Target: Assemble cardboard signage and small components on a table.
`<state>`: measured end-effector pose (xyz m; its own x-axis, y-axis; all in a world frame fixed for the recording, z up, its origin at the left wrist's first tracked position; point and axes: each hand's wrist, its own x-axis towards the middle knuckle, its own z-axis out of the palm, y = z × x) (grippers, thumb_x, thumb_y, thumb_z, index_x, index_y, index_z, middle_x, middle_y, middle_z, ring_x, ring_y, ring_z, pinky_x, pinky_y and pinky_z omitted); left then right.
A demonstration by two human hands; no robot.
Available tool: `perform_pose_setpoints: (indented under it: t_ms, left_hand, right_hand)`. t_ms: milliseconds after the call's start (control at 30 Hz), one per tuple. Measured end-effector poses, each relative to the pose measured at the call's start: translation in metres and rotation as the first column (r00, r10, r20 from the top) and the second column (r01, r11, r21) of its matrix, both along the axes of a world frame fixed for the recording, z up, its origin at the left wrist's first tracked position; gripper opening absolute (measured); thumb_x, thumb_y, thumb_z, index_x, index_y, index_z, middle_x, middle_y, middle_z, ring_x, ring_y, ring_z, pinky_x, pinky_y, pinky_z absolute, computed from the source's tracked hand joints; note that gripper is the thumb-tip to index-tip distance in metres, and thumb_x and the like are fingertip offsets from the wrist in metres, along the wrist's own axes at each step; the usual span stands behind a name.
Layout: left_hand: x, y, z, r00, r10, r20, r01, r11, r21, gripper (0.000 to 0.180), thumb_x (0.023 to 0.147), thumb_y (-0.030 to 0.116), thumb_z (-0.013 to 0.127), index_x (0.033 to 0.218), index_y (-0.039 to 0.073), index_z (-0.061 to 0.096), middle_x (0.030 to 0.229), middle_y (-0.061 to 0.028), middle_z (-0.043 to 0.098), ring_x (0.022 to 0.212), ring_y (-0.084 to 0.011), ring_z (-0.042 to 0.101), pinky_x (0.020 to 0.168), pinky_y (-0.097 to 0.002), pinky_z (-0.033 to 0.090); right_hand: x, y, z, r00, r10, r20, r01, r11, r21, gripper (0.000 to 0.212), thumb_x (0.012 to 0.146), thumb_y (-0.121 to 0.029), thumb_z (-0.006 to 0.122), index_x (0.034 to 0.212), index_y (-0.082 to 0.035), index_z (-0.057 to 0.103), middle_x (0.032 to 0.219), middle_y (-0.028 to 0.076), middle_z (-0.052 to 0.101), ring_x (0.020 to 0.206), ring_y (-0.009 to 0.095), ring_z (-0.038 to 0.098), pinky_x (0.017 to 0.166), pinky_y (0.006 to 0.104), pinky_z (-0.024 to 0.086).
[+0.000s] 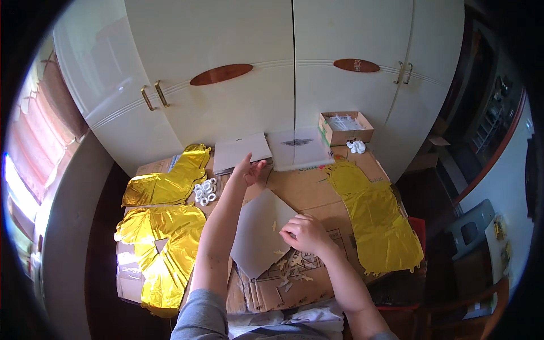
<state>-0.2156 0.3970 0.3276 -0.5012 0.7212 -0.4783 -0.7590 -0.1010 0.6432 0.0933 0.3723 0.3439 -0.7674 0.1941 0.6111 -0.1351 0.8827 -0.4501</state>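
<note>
My left hand [249, 171] reaches to the near edge of a stack of grey cards [241, 152], its fingers apart with nothing seen in them. In front of me a loose grey card [260, 232] lies at an angle on the cardboard-covered table. Over that card's right edge hovers my right hand [307, 234], its fingers curled together; whatever they may hold is hidden. Below it, small pale cut-out pieces [296, 263] lie in a loose heap, a few of them on the card. Several white rings [205, 191] sit left of my left forearm.
Flat gold foil balloons lie at left [164, 243] and right [385, 226]. Behind are a clear packet of sheets [300, 148], an open cardboard box [345, 129] of white sticks and a white bundle [356, 147]. White cabinet doors [226, 34] rise directly behind the table.
</note>
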Motion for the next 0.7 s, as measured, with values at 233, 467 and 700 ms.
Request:
perform_pose_setpoints:
  t_ms: [233, 467, 700]
  left_hand:
    - [-0.012, -0.015, -0.019, 0.983, 0.12, -0.14, -0.105, 0.989, 0.105, 0.022, 0.089, 0.009, 0.032, 0.085, -0.009, 0.042, 0.081, -0.0208, 0.058, 0.063, -0.0223, 0.061, 0.05, -0.0232, 0.055]
    - [-0.018, -0.008, -0.018, 0.99, 0.062, -0.129, -0.042, 0.988, 0.151, 0.023, 0.09, 0.009, 0.031, 0.085, -0.01, 0.043, 0.079, -0.019, 0.057, 0.063, -0.0214, 0.061, 0.053, -0.0227, 0.055]
    - [-0.005, 0.002, -0.018, 0.976, 0.142, -0.165, -0.112, 0.978, 0.174, 0.024, 0.09, 0.011, 0.032, 0.086, -0.01, 0.043, 0.077, -0.0177, 0.057, 0.06, -0.0199, 0.06, 0.052, -0.0219, 0.054]
  right_hand:
    - [-0.002, -0.001, -0.003, 1.0, 0.004, -0.006, -0.004, 1.0, 0.023, 0.01, 0.07, -0.016, 0.061, 0.062, -0.01, 0.06, 0.061, 0.003, 0.056, 0.063, 0.021, 0.056, 0.06, 0.0327, 0.045]
    - [-0.001, -0.003, -0.001, 1.0, 0.002, 0.005, -0.002, 1.0, 0.024, 0.01, 0.07, -0.017, 0.06, 0.063, -0.011, 0.06, 0.062, 0.003, 0.057, 0.064, 0.021, 0.056, 0.061, 0.0329, 0.045]
    - [-0.001, -0.001, -0.004, 0.999, 0.0, 0.039, -0.001, 0.999, 0.032, 0.01, 0.071, -0.017, 0.059, 0.063, -0.01, 0.06, 0.064, 0.003, 0.057, 0.065, 0.021, 0.057, 0.063, 0.0331, 0.045]
